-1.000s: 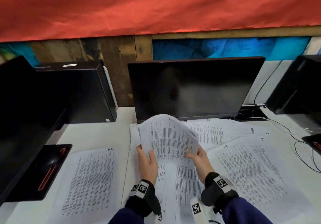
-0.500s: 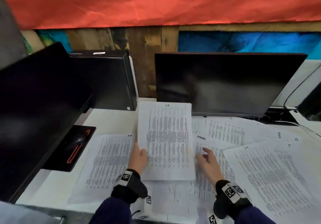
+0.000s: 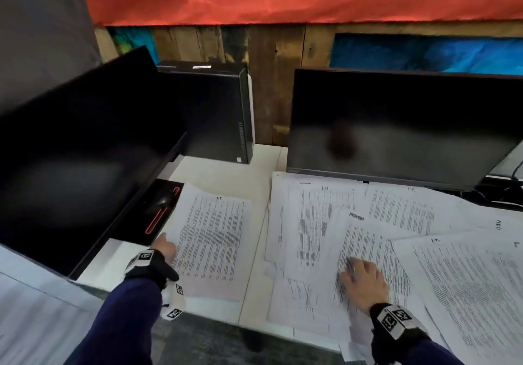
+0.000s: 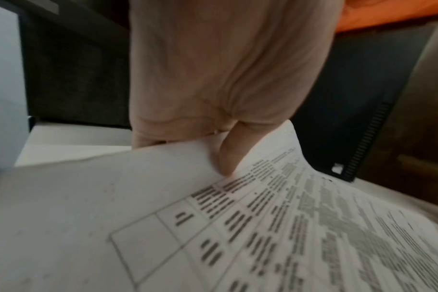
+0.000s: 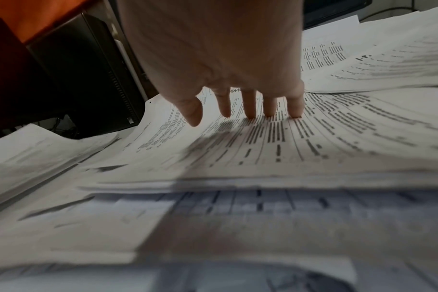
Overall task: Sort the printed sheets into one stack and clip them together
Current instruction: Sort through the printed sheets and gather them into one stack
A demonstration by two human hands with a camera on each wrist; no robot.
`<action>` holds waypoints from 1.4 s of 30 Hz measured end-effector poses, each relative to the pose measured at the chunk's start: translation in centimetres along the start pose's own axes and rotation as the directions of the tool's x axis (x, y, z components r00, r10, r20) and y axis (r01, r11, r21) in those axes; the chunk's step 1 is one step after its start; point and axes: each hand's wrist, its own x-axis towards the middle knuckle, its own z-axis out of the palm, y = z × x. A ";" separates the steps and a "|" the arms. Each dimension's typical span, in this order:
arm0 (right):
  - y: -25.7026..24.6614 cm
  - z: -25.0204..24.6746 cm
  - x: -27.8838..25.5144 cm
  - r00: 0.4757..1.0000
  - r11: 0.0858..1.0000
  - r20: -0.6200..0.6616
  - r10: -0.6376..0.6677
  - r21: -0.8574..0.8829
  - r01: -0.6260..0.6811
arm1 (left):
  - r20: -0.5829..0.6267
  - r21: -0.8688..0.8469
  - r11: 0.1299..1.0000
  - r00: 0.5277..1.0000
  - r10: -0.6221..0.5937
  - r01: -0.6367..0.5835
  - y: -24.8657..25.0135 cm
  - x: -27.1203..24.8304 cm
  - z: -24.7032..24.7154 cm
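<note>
My left hand [image 4: 213,83] pinches the left edge of a printed sheet [image 3: 212,240] lying alone on the left of the white desk [image 3: 226,175], long axis running near to far, header at the far end. My right hand [image 3: 363,281] rests flat, fingers [image 5: 249,106] spread and straight, holding nothing, on the overlapping sheets [image 3: 368,240] at right. The only heading there is too blurred to read.

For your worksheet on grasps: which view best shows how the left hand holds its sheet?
The left wrist view: the left hand pinches the sheet, thumb on top. The head view shows the hand at the sheet's left edge, grip hidden. The right wrist view misses it.
</note>
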 end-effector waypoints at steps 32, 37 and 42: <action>5.6 -9.4 -0.1 0.993 0.970 -0.015 0.115 -0.214 -0.115 | 0.323 -0.263 0.921 0.874 0.364 -0.286 18.2 -13.8 23.4; 1.7 -8.4 -0.7 0.957 0.903 0.291 0.009 0.409 -0.133 | 0.313 -0.341 0.920 0.900 0.302 -0.191 17.9 -12.9 23.7; 9.4 -9.5 2.0 0.930 0.868 0.090 0.357 0.336 -0.366 | 0.409 -0.517 0.856 0.883 0.230 0.017 17.6 -11.4 24.7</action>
